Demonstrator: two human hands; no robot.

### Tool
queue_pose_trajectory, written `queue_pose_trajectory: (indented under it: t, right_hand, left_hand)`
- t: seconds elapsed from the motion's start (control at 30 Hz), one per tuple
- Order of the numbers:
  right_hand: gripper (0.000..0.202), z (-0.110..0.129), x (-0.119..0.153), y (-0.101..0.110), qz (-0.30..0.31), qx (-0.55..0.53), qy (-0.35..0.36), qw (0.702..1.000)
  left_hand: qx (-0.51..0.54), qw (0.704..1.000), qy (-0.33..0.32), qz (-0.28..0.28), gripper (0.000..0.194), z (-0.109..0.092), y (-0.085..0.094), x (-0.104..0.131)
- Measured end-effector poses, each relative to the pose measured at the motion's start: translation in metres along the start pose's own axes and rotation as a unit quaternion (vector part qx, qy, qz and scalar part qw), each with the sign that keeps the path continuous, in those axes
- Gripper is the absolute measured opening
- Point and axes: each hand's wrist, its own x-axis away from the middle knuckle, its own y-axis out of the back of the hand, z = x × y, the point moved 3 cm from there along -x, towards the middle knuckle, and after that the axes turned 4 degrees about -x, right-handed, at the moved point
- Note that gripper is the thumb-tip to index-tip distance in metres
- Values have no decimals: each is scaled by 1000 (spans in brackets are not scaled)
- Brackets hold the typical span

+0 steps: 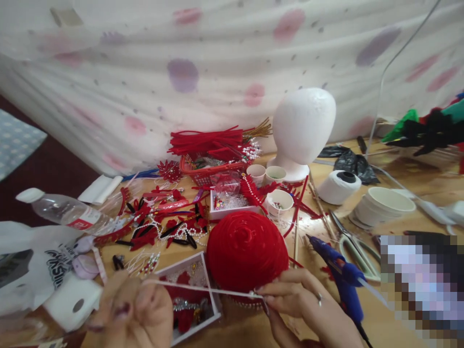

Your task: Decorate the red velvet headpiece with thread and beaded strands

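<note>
A thin white cord (188,287) is stretched nearly level between my two hands, low in the head view. My left hand (136,309), blurred by motion, is closed on its left end. My right hand (304,302), with a ring on one finger, pinches the other end against the lower edge of a red dome-shaped piece (246,251). This dome looks wound from fuzzy red strands, and white beads (242,303) run along its bottom edge. Behind the cord lies a white box (213,295) holding red pieces, clear beads and silvery bits.
Red ornaments (148,232), a red basket (184,166), a white foam head (304,125) and paper cups (279,200) stand behind. At right are a blue glue gun (337,275), scissors (358,251), a thread cone (339,187) and stacked cups (380,208). A plastic bottle (65,210) lies left.
</note>
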Motion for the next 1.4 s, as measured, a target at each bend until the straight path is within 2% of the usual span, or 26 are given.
queue_pose_trajectory:
  t: [0.1, 0.2, 0.4, 0.5, 0.63, 0.7, 0.8, 0.87, 1.0, 1.1, 1.17, 1.23, 1.33, 1.4]
  right_hand:
    - [28, 4, 3, 2, -24, -31, -41, 998]
    - [25, 9, 5, -2, -50, -84, -66, 993]
    - [26, 7, 12, -13, -120, -213, -192, 950]
    - [30, 9, 13, -16, -123, -264, -200, 936]
    - [28, 11, 12, -16, -126, -276, -205, 930]
    - [27, 11, 12, -16, -114, -265, -202, 936]
    - [31, 10, 11, -17, -91, -237, -186, 949]
    - [29, 11, 9, -17, -78, -214, -170, 959]
    - [24, 17, 10, -13, -39, -149, -119, 981]
    - [25, 18, 19, -8, 16, -74, -69, 995]
    - [25, 14, 27, -6, 49, -29, -52, 997]
    - [24, 8, 34, -5, 68, 5, -37, 997]
    - [25, 3, 40, -2, 67, 39, -16, 997]
    - [24, 1, 44, 1, 61, 62, -1, 996]
  left_hand:
    - [-9, 995, -80, -51, 40, -11, -7, -14]
    - [-29, 990, -123, -61, 32, -17, -11, -18]
    - [-156, 987, -44, 2, 15, 2, -18, -6]
    - [-160, 986, -41, -3, 14, 6, -19, -5]
    - [-153, 986, -59, -18, 15, 0, -12, -13]
    - [-140, 987, -68, -42, 20, -5, -8, -16]
    - [-90, 987, -70, -114, 34, -11, 0, -16]
    - [-59, 985, -71, -145, 36, -14, 7, -14]
    - [-61, 988, -66, -124, 25, -24, 36, -10]
    - [-89, 985, -73, -125, 35, -29, 63, -2]
    - [-119, 984, -63, -116, 40, -27, 74, 6]
    - [-150, 982, -53, -102, 40, -23, 76, 14]
    - [-183, 980, -33, -76, 35, -13, 69, 24]
    - [-195, 981, -3, -17, 30, -6, 59, 29]
